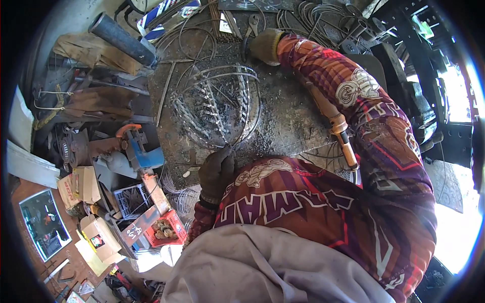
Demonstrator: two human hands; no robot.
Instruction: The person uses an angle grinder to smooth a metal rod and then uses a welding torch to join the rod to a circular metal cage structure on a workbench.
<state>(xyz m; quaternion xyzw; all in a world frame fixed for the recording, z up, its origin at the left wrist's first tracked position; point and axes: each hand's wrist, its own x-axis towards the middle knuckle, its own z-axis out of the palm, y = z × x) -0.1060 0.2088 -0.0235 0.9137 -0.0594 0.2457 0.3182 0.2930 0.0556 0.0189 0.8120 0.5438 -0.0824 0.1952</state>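
Note:
A round wire frame [217, 108] with curved ribs and welded spikes lies on the scorched metal bench [288, 116]. My left hand [216, 171], in a dark glove, pinches the frame's near edge where the wires meet. My right hand [265, 46], in a tan glove, reaches to the far side of the bench, just past the frame and next to a pair of pliers [252, 22]. Its fingers curl down, and what they hold is hidden. A welding torch [343, 139] with an orange handle hangs under my right forearm.
Loops of loose wire [313, 17] lie at the back of the bench. A dark pipe [124, 39] sticks out at the far left. On the floor at the left are a blue power tool [144, 154], a red crate [164, 230], cardboard boxes [98, 235] and scrap metal.

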